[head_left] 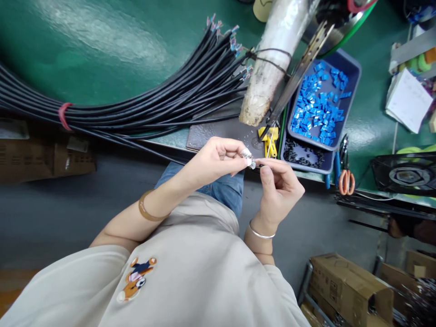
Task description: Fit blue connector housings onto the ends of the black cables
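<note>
Both grips pinch, left hand [223,156] on wire ends [252,164], right hand [279,184] on a dark piece [260,165] just beside.

I count two bare hands, one left hand [221,158] and one right hand [281,184], sharing one cable end [251,161]. Two bracelets [146,206], two trays [353,81], one bundle of black cables [143,113], one red tie [64,116], one pair of scissors [345,170]. The blue pieces [315,111] and small black pieces [299,154] are beyond my counting.
</note>
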`<state>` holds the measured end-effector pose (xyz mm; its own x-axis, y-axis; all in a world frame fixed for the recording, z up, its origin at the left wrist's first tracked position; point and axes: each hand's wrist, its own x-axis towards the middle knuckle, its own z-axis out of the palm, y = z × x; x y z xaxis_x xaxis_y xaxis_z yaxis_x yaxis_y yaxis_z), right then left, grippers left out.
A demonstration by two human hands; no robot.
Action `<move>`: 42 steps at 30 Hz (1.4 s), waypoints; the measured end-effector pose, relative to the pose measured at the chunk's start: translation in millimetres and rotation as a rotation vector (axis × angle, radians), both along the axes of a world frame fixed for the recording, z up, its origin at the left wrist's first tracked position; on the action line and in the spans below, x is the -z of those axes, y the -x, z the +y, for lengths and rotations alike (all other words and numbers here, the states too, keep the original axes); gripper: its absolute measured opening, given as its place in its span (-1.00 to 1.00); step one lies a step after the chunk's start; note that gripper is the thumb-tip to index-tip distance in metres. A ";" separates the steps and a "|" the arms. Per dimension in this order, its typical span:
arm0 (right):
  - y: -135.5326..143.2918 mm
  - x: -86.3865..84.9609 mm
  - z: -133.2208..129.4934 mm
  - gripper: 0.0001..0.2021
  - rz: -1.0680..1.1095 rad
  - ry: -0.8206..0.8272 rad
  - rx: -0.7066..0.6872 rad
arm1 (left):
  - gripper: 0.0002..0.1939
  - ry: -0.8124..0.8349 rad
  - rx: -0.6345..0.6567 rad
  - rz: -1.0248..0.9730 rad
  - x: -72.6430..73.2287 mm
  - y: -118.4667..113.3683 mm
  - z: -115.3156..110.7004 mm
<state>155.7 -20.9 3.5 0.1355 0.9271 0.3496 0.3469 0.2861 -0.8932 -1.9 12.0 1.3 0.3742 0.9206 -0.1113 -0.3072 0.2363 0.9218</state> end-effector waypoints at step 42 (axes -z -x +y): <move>-1.0 -7.3 1.8 -0.93 -0.048 -0.074 0.102 | -0.91 -0.087 -0.184 0.089 -0.1 -11.0 -6.2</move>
